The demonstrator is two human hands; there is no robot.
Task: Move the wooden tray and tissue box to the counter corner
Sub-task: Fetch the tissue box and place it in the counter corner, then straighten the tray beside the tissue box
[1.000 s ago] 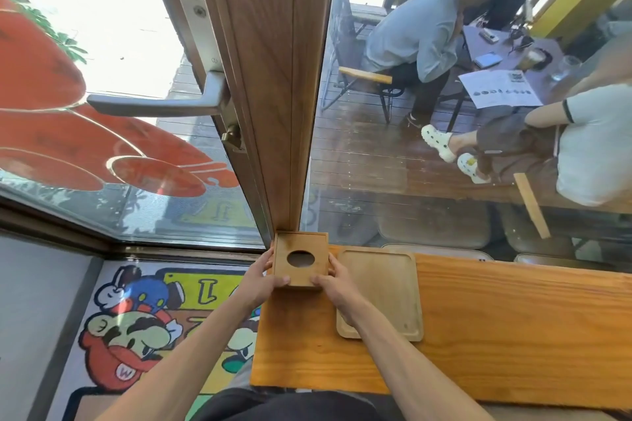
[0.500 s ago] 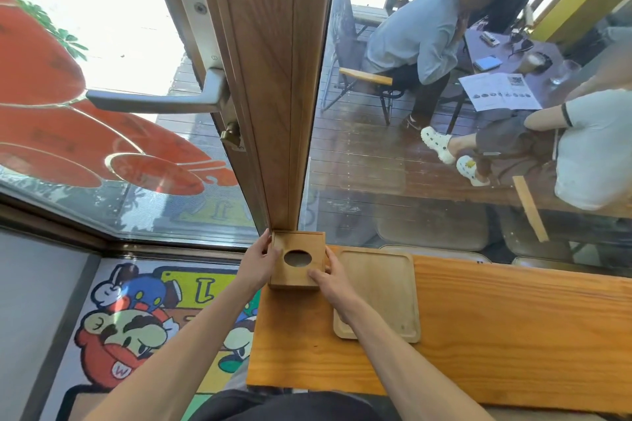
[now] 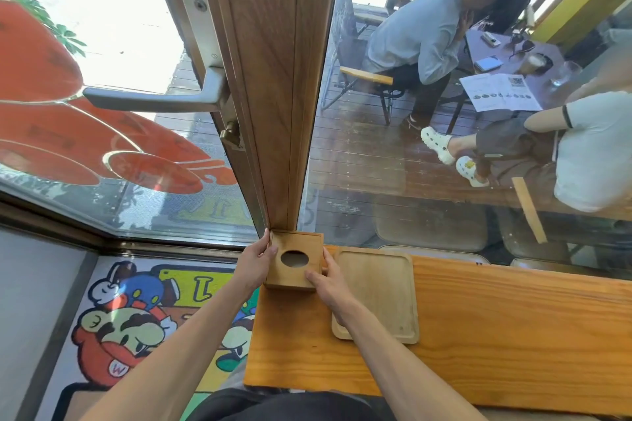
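— Pushed further in since a second ago, that square wooden tissue box with the oval hole in its lid (image 3: 294,260) now sits with its far edge right at the foot of the brown wooden window post (image 3: 273,85). Before, a strip of counter showed between them.

— So it's in the corner?

— As near as I can judge, yes. It rests on the far left end of the orange-stained wooden counter (image 3: 478,328), and I doubt it can go much further back.

— And the hands?

— Both remain on it. The left hand (image 3: 255,265) is flat against the box's left wall, fingers reaching up towards the far edge. The right hand (image 3: 328,282) is wrapped round the near right corner, thumb over the lid's front edge. They're spread only as wide as the box, clamping it between them, nothing else in either.

— Where's the tray?

— The pale rectangular wooden tray with the raised rim (image 3: 383,290) lies just to the right of the right hand, partly under that wrist. Its left edge is close beside the box; whether they touch, I can't tell, the hand covers the gap.

— What's left, then?

— My guess is only letting go, perhaps a nudge to square the tray beside the box.
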